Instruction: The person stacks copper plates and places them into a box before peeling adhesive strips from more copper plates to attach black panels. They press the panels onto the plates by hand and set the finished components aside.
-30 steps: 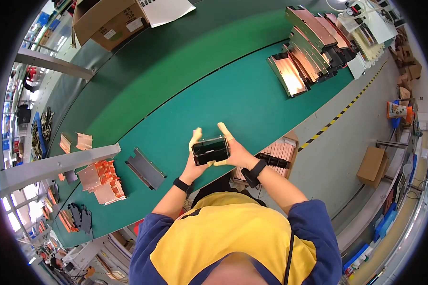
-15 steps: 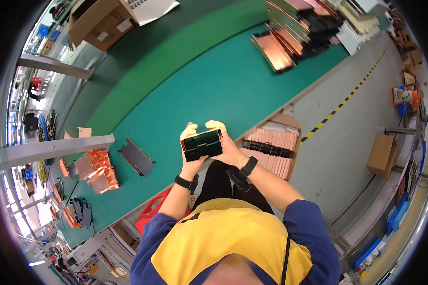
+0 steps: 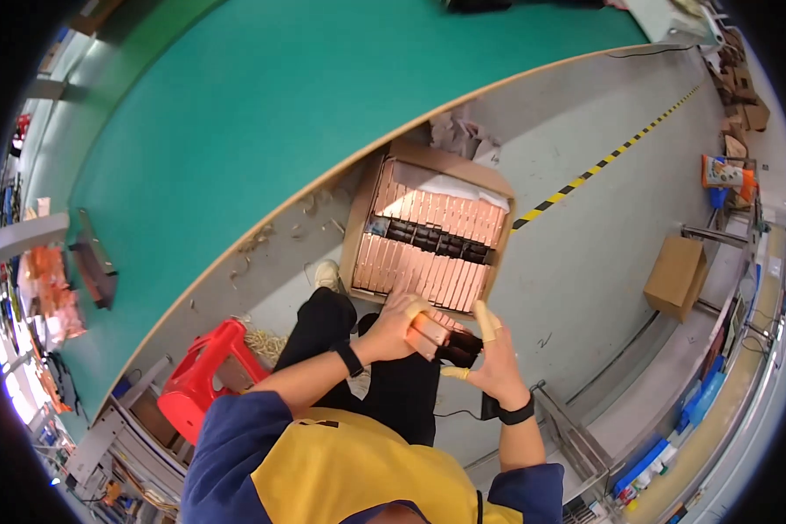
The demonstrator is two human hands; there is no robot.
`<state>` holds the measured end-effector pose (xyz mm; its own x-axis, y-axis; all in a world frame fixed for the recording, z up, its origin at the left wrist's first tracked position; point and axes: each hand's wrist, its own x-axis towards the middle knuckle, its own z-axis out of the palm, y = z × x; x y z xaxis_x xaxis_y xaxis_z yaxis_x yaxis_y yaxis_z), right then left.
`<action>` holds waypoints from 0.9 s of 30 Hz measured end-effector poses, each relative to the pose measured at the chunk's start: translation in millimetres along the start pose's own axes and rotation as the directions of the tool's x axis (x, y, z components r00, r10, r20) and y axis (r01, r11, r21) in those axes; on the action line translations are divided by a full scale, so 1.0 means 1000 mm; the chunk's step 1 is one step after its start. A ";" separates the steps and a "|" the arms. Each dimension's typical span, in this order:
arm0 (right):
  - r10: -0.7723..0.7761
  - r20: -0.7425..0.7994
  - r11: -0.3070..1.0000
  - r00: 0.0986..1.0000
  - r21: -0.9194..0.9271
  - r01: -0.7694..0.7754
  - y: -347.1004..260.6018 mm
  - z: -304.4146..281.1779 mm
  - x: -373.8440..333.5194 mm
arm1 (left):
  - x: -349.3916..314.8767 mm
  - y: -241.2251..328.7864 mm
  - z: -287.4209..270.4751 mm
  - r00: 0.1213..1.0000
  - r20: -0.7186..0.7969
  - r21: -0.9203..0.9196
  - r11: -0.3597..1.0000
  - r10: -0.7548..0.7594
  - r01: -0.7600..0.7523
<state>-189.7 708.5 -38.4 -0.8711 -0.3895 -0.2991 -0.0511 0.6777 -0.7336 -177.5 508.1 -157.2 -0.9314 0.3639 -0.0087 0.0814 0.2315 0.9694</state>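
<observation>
Low beside the table, my left hand (image 3: 393,330) has its fingers closed on the left end of a copper-and-black panel (image 3: 433,332). My right hand (image 3: 500,360) is at the panel's black end, thumb and fingers spread wide around it; whether they touch it is hard to see. Yellow covers sit on some fingertips. Just beyond both hands, a cardboard box (image 3: 351,253) on the floor holds rows of upright copper-coloured panels (image 3: 419,272), with a black band across the middle. White sheet material (image 3: 452,185) lies over its far part.
The green table (image 3: 262,131) curves along the far left, with a dark channel-shaped piece (image 3: 93,272) on it. A red stool (image 3: 208,371) stands left of my legs. Yellow-black tape (image 3: 603,164) crosses the grey floor, and a closed carton (image 3: 675,278) is at right.
My view and both hands have moved from the table's edge to the box on the floor. The panel came along; my right hand has spread from its grip on it.
</observation>
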 end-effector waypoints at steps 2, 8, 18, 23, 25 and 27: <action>-0.002 0.070 0.974 0.998 -0.225 0.018 0.037 0.025 0.013 | 0.013 -0.042 0.019 0.995 0.087 0.067 0.997 0.043 -0.049; -0.064 -0.143 0.988 0.988 -0.151 0.043 0.159 0.122 0.068 | 0.044 -0.170 0.042 0.990 0.060 0.127 0.983 0.124 -0.131; 0.029 -0.404 0.991 0.914 -0.109 -0.079 0.262 0.180 0.095 | 0.071 -0.341 0.030 0.867 -0.263 -0.224 0.901 -0.424 0.372; 0.305 -0.562 0.952 0.769 0.197 -0.234 0.272 0.173 0.059 | 0.111 -0.331 0.032 0.674 0.008 0.396 0.621 -0.739 0.677; 0.319 -0.654 0.946 0.686 0.182 -0.267 0.274 0.168 0.046 | 0.121 -0.343 0.037 0.638 0.047 0.448 0.587 -0.769 0.675; 0.352 -0.695 0.934 0.627 0.215 -0.286 0.281 0.166 0.036 | 0.125 -0.372 0.040 0.578 0.129 0.330 0.584 -0.806 0.742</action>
<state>-153.8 781.1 -356.4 -0.9038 0.4275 -0.0219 0.3064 0.6103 -0.7305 -310.5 503.5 -529.2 -0.5580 0.1396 -0.8180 -0.5264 0.7025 0.4790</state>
